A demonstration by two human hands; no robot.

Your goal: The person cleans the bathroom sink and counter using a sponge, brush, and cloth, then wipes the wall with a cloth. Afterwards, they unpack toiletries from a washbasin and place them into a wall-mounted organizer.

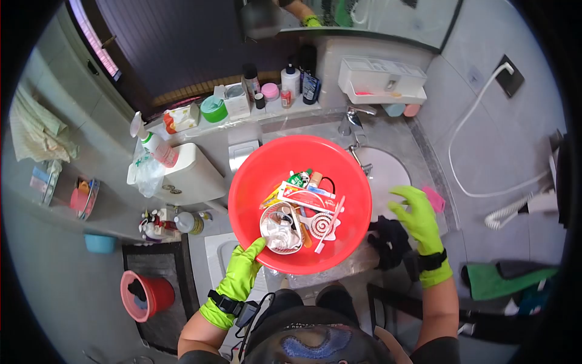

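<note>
A large red plastic basin (248,188) is in front of me, partly over the counter and sink. In it lie a small white basket (280,233) with crumpled white stuff, a red-and-white toothpaste tube (309,197), a pink-and-white toothbrush (330,224), a white spiral-patterned piece (321,225) and other small items. My left hand (242,267), in a yellow-green rubber glove, grips the basin's lower left rim. My right hand (418,218), gloved alike, is off the basin's right side with fingers apart and holds nothing. Beneath it is a dark cloth-like thing (388,242).
The white sink (388,176) and its faucet (354,118) are behind the basin. Bottles and jars line the ledge (242,124). A pump bottle (159,148) stands on the toilet tank (194,176). A red bucket (160,296) stands at lower left; a white cord (451,151) hangs right.
</note>
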